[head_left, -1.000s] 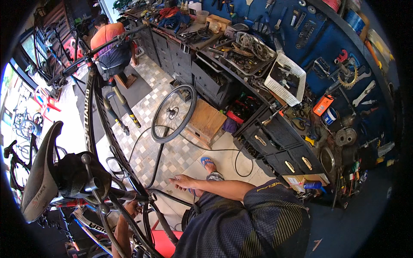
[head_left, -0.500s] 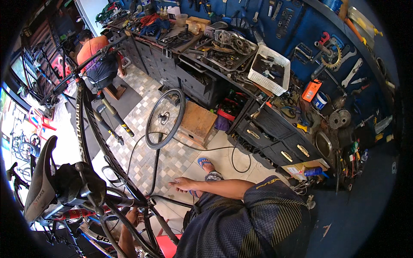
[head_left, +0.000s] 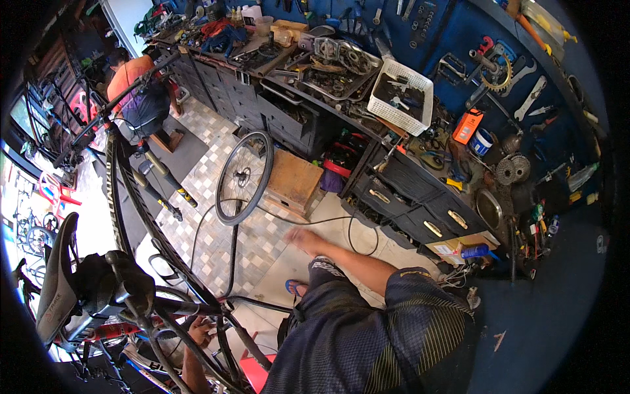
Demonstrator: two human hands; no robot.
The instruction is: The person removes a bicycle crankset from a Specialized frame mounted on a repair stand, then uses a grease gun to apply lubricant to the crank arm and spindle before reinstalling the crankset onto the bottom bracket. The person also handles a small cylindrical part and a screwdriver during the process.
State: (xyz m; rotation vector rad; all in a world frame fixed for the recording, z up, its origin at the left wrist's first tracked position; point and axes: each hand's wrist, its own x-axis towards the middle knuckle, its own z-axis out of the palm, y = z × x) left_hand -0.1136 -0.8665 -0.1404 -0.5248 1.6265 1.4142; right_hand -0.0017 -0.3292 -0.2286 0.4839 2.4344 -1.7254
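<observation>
My left hand (head_left: 200, 331) is low among the rear tubes of a black bicycle (head_left: 151, 233), below its saddle (head_left: 58, 285), with fingers curled; what they hold is hidden. My right hand (head_left: 302, 240) is blurred, raised over the tiled floor beside the bicycle, below a loose wheel (head_left: 223, 203); I cannot make out its fingers. The bicycle's fork (head_left: 177, 187) has no wheel in it.
A crouching person (head_left: 134, 88) in orange works at the back left. A cluttered bench (head_left: 407, 197) and blue tool wall (head_left: 446, 33) run along the right. A wooden box (head_left: 295, 177), a black hose (head_left: 305, 223) and a red stool (head_left: 252, 371) stand or lie around me.
My right hand has moved up and to the right, away from where it was low near my sandalled foot, and is now blurred. My left hand stays among the bicycle tubes. The view has shifted slightly.
</observation>
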